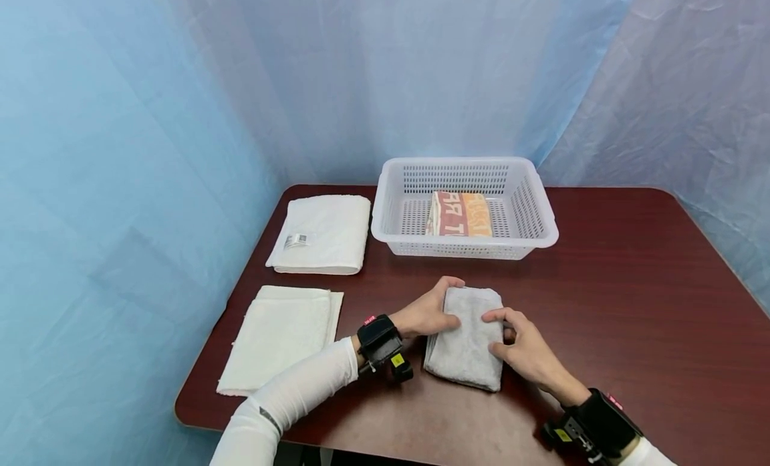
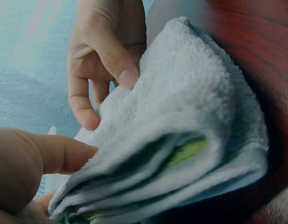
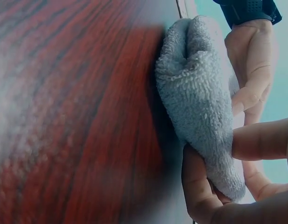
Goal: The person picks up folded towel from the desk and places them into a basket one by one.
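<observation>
At nine o'clock from the folded grey towel (image 1: 466, 345), a folded cream cloth (image 1: 273, 339) lies on the dark red-brown surface (image 1: 631, 272). At ten o'clock, a folded white towel (image 1: 325, 232) carries a small label (image 1: 296, 240). The left hand (image 1: 428, 312) grips the grey towel at its ten o'clock edge, thumb on top; a yellow-green patch (image 2: 188, 151) shows between the folds. The grey towel sits near the surface's front edge, between both hands. At its twelve o'clock stands a white basket (image 1: 457, 249), holding a folded printed cloth (image 1: 462, 214). The right hand (image 1: 529, 349) pinches the grey towel's three o'clock edge.
</observation>
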`<move>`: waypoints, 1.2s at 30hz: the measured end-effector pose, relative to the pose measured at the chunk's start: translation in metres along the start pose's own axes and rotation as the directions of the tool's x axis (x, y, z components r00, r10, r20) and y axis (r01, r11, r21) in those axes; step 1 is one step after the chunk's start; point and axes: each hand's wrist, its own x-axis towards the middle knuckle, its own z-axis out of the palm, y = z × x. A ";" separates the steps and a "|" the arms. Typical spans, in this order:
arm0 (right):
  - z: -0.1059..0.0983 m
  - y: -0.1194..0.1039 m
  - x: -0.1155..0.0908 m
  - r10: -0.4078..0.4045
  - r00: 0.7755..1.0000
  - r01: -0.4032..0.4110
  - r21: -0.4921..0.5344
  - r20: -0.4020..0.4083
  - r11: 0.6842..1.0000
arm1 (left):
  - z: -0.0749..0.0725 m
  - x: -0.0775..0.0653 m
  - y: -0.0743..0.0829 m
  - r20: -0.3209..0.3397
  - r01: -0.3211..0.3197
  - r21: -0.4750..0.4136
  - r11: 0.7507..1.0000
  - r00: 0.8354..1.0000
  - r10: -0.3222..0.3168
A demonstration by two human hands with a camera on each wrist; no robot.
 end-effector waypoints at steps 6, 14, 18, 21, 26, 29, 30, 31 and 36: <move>0.000 -0.002 -0.001 -0.028 0.999 0.027 -0.039 -0.024 0.999 | -0.004 -0.004 0.001 0.038 -0.025 0.126 0.992 0.999 0.020; -0.001 -0.004 -0.001 -0.054 0.996 0.043 -0.139 -0.072 0.989 | -0.010 -0.010 0.006 0.116 -0.159 0.371 0.915 0.985 0.124; -0.002 -0.008 -0.002 -0.062 0.995 0.051 -0.135 -0.078 0.989 | -0.013 -0.014 0.009 0.144 -0.199 0.410 0.890 0.978 0.152; -0.004 -0.014 -0.004 -0.086 0.993 0.075 -0.141 -0.079 0.987 | -0.015 -0.017 0.012 0.138 -0.210 0.425 0.881 0.976 0.167; -0.009 -0.023 -0.005 -0.126 0.989 0.112 -0.165 -0.076 0.980 | -0.020 -0.020 0.019 0.131 -0.250 0.444 0.860 0.968 0.214; -0.012 -0.026 -0.005 -0.144 0.985 0.126 -0.181 -0.091 0.975 | -0.023 -0.021 0.024 0.126 -0.267 0.442 0.856 0.964 0.236; -0.012 -0.027 -0.005 -0.152 0.984 0.133 -0.182 -0.097 0.974 | -0.023 -0.022 0.025 0.123 -0.271 0.442 0.855 0.963 0.241; -0.013 -0.028 -0.004 -0.161 0.981 0.141 -0.183 -0.104 0.973 | -0.024 -0.022 0.027 0.119 -0.273 0.443 0.854 0.962 0.246; -0.015 -0.031 -0.002 -0.199 0.971 0.178 -0.154 -0.133 0.972 | -0.026 -0.021 0.032 0.101 -0.288 0.460 0.840 0.957 0.273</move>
